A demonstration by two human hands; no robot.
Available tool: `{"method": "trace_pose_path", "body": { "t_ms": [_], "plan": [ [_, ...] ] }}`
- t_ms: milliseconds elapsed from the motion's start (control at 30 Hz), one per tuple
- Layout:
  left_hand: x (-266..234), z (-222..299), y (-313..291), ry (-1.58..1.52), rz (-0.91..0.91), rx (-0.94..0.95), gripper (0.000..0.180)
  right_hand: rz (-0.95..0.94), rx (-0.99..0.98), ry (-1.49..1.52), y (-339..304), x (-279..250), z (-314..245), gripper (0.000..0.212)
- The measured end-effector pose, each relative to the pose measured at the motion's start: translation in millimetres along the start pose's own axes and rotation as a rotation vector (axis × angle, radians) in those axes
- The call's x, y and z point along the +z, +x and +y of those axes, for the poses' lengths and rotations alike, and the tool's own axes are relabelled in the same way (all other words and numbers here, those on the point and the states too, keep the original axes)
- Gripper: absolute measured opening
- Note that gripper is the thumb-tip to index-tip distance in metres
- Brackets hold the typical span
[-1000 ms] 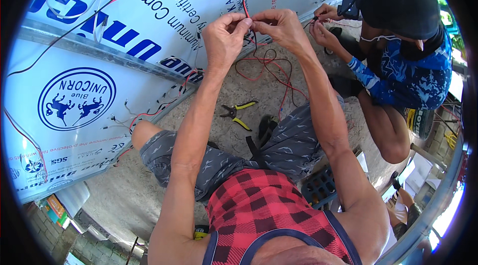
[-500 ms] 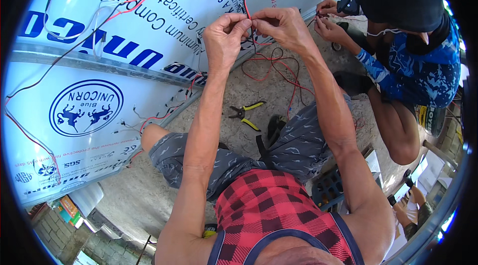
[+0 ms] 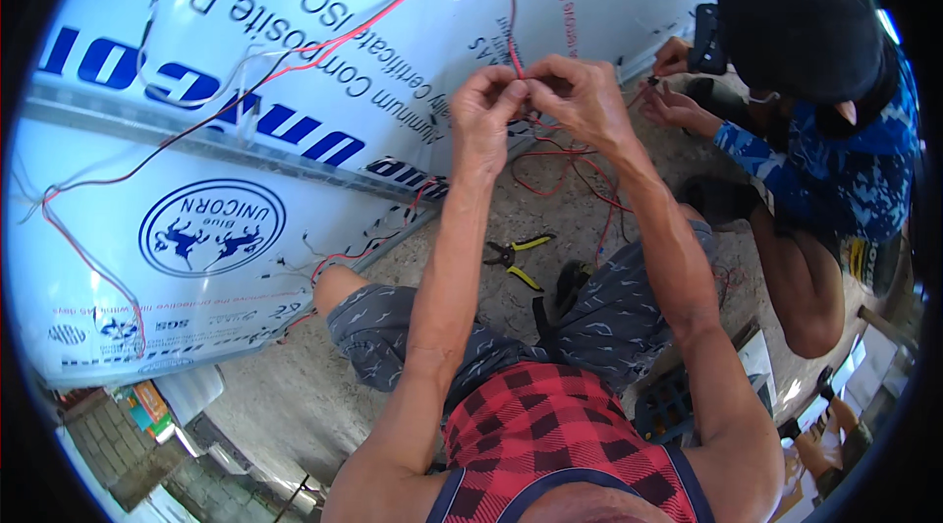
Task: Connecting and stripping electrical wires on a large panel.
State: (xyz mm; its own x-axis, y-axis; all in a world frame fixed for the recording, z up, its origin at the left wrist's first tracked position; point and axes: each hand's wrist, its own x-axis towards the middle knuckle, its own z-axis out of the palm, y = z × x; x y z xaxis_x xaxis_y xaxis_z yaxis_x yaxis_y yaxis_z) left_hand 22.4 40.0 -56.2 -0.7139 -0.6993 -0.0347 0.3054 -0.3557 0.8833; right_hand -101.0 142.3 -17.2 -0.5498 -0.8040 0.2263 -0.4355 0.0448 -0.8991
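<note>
Both my hands meet at the top middle, pinching a red and black wire pair (image 3: 513, 27). My left hand (image 3: 483, 110) grips it between thumb and bent fingers. Right beside it, my right hand (image 3: 582, 103) pinches the same pair, fingertips almost touching. From my fingers the pair runs up and then left across the white panel (image 3: 324, 42). Loose red and black wire loops (image 3: 542, 191) hang below my hands onto the floor. The exact spot between my fingertips is hidden.
Yellow-handled wire strippers (image 3: 521, 258) lie on the concrete floor (image 3: 422, 273) between my legs. At the right crouches a person (image 3: 825, 110) in a blue patterned top, holding something small. A dark plastic crate (image 3: 668, 405) stands beside my right hip. Another person's arm (image 3: 825, 440) shows at lower right.
The view has shifted, so the whole scene sits farther right and lower. My hands keep their pinch on the wires. The other person's nearer hand has opened somewhat.
</note>
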Motion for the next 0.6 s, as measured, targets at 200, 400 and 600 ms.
{"method": "trace_pose_path", "body": {
  "t_ms": [200, 400, 600],
  "plan": [
    [4, -9, 3, -0.081, 0.005, -0.055, 0.008, 0.008, -0.014, -0.041, -3, 2, 2, 0.017],
    [11, -9, 5, -0.104, -0.035, -0.047, 0.007, 0.058, 0.047, -0.051, -5, 4, -2, 0.019],
    [12, -20, 5, -0.129, -0.137, 0.004, 0.008, 0.049, 0.175, 0.033, -3, 0, -2, 0.022]
  ]
}}
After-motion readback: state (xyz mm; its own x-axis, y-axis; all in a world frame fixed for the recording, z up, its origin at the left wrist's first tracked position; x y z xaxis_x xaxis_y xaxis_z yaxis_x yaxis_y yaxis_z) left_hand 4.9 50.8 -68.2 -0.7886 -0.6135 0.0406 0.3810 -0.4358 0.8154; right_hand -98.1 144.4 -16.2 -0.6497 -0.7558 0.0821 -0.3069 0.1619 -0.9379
